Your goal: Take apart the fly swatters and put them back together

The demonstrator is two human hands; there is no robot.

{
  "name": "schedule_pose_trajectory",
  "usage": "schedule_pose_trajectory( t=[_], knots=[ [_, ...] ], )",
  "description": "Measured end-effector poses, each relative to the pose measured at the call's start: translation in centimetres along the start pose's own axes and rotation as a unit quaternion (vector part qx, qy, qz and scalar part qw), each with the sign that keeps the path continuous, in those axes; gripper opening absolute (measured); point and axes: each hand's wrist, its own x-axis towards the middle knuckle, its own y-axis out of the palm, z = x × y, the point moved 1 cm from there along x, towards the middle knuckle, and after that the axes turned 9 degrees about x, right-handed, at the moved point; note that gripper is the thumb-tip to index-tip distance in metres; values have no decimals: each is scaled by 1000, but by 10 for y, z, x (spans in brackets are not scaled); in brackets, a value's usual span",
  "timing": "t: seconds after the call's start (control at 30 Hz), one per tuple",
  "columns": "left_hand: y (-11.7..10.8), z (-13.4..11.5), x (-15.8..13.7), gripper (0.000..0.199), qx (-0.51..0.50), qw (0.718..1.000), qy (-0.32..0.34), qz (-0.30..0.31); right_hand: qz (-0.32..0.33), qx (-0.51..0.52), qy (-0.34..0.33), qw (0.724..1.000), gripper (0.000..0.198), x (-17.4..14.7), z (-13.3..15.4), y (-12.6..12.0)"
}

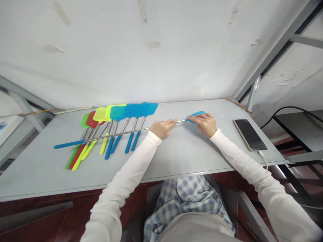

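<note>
A blue fly swatter (pixel 121 133) with a long, extended metal rod stretches sideways above the table. My left hand (pixel 163 128) is closed around its rod, near the head end. At the other side, my right hand (pixel 204 124) grips the blue head, covering much of it. The swatter's blue handle points to the far left, crossing over a row of other fly swatters. That row has short rods and heads in green, red (pixel 91 119), yellow (pixel 100 114), teal (pixel 117 113) and blue (pixel 149 108), fanned out and overlapping.
On the right of the grey table (pixel 176 158) lies a smartphone (pixel 249 135) with a white cable (pixel 263 158) plugged in. A white wall rises behind the table. Metal frame bars (pixel 275 50) stand at both sides, and a dark stool-like surface is at far right.
</note>
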Motion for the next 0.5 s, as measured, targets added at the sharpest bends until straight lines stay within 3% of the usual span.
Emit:
schedule_pose_trajectory(
  t=[0.1, 0.2, 0.5],
  knots=[
    [4, -12, 0, 41, -15, 999, 28, -11, 28, 1, -26, 999, 44, 0, 18, 5],
    [5, -20, 0, 42, -15, 1000, 17, -9, 32, -12, -5, 999, 44, 0, 25, 7],
    [-1, -14, 8, 40, -39, 999, -12, 9, -30, -15, 45, 998, 44, -4, -7, 0]
  ],
)
